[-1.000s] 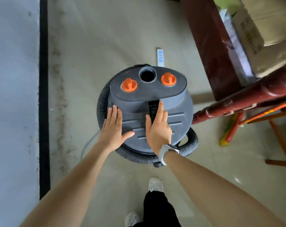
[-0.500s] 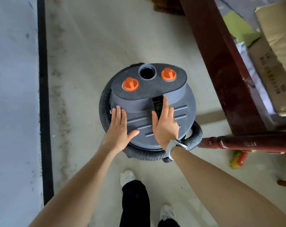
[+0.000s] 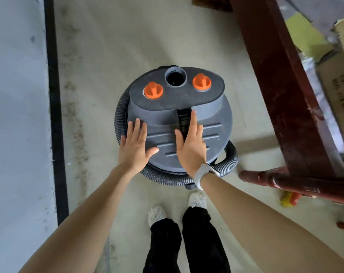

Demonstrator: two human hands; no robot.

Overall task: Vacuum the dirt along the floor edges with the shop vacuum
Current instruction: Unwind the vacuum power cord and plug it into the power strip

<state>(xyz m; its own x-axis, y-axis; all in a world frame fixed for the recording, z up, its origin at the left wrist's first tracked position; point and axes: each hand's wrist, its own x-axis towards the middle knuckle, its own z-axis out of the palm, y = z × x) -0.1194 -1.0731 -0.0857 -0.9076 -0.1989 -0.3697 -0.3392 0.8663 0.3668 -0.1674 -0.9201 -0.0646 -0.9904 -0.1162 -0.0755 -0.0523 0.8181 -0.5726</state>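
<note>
Grey shop vacuum point(image 3: 179, 123) under flat left hand point(image 3: 134, 148) and right hand point(image 3: 191, 148), each grip spread, dirt point(image 3: 76, 131) by baseboard point(image 3: 55, 115)

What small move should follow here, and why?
Probably keep pushing the shop vacuum forward beside the dirt strip by the wall. Both hands, left hand and right hand, lie flat on its lid, and the hose is coiled around the body, not yet in use.
</note>
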